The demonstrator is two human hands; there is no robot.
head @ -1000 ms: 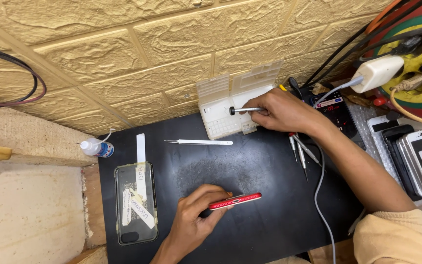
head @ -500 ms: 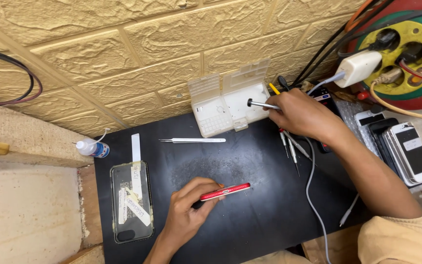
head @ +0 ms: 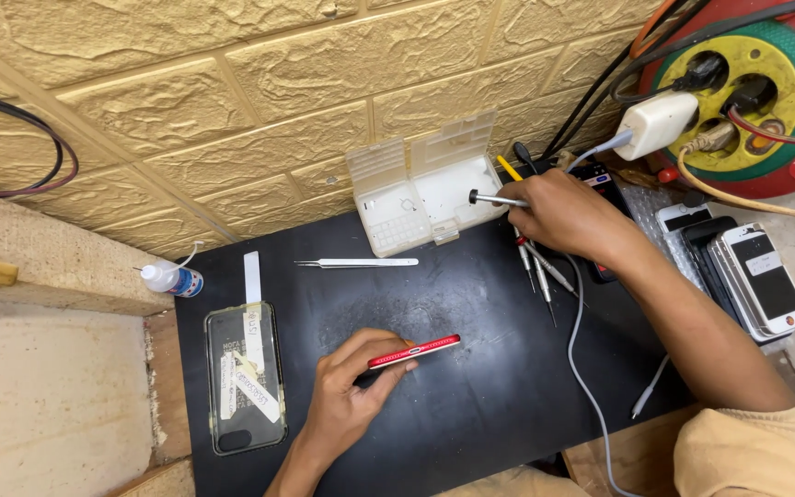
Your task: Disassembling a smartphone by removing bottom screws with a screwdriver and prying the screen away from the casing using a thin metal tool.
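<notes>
While the red phone (head: 413, 351) is standing on its long edge mid-mat, the left hand (head: 351, 396) is pinching it, fingers curled narrow around the near end, thumb on top. The right hand (head: 568, 213) is closed around a small screwdriver (head: 494, 198), its cap end pointing at the open white parts box (head: 425, 198) against the wall — grip looks firm. My read: the phone is balancing on a thin edge, so it's worth bracing it flatter against the black mat (head: 471, 414) before any tool touches it, and bringing the driver in square to the end face. Spare drivers (head: 540, 269) are lying just beside the right hand, tweezers (head: 357, 263) farther left, a clear phone case (head: 243, 377) and a small glue bottle (head: 169, 279) at the mat's left edge — all well apart from the phone.
</notes>
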